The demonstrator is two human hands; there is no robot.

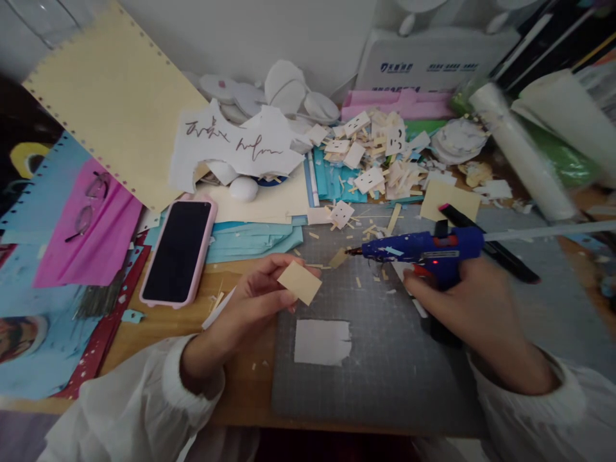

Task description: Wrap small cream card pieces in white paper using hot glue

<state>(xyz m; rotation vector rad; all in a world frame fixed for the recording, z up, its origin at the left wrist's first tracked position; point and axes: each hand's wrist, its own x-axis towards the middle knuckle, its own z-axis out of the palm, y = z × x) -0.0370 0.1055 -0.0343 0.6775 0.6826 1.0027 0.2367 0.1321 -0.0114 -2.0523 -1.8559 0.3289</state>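
Between thumb and fingers, my left hand (260,289) pinches a small pale-yellow paper card (300,282). My right hand (474,308) is wrapped round a blue glue gun (423,250), its nozzle pointing left toward the card but apart from it. A red light shows on the gun, and a long whitish glue stick (548,231) runs out of its back. Beneath them is a grey cutting mat (385,385). On it, below the card, lies a white paper piece (322,342) with a torn right edge. Little paper strips (359,282) are scattered under the nozzle.
Behind the mat is a heap of small paper figures with drawn faces (370,179). A pink-cased phone (178,253) lies left of my left hand, near glasses (84,218) on pink paper. A black pen (505,256) lies beyond the glue gun. A white roll (524,151) stands at right.
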